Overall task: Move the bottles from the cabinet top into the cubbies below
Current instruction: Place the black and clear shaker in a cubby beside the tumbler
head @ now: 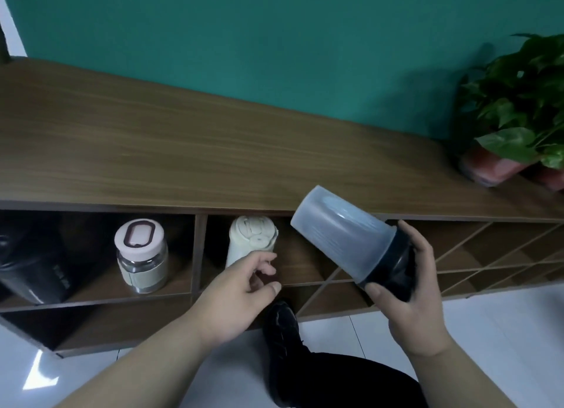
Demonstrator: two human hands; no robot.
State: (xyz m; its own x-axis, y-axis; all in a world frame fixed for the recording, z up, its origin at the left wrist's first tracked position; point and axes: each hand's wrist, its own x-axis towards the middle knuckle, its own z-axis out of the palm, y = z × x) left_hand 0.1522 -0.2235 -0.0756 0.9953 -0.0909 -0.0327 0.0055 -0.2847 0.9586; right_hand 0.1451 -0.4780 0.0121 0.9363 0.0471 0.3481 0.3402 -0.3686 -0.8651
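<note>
One bottle in hand: a translucent shaker bottle [345, 239] with a black lid, held by the right hand [409, 288] in front of the cabinet's cubbies, tipped over so its base points up and to the left. Fingers and thumb wrap the black lid end; the clear body is free.

Left hand [241, 288] holds nothing, fingers loosely curled, just in front of the cream bottle [250, 239] that stands in the middle cubby [305, 264]. Whether a fingertip touches it, cannot tell.

Left cubby: glass jar [142, 256] with a pale lid, upright, beside a dark object I cannot identify. Cabinet top [183, 148] shows no bottles within view; potted plant [518, 102] at its right end.

Handling, judged:
- Shaker looks empty, thin plastic: light, stiff enough, not fragile.
- Smooth wall, likely slippery; lid rim gives better purchase, but a lid-only hold depends on the lid being screwed tight.
- Safer hold: around the body near the lid joint.
- Needs righting before it is set down; free space lies right of the cream bottle.
</note>
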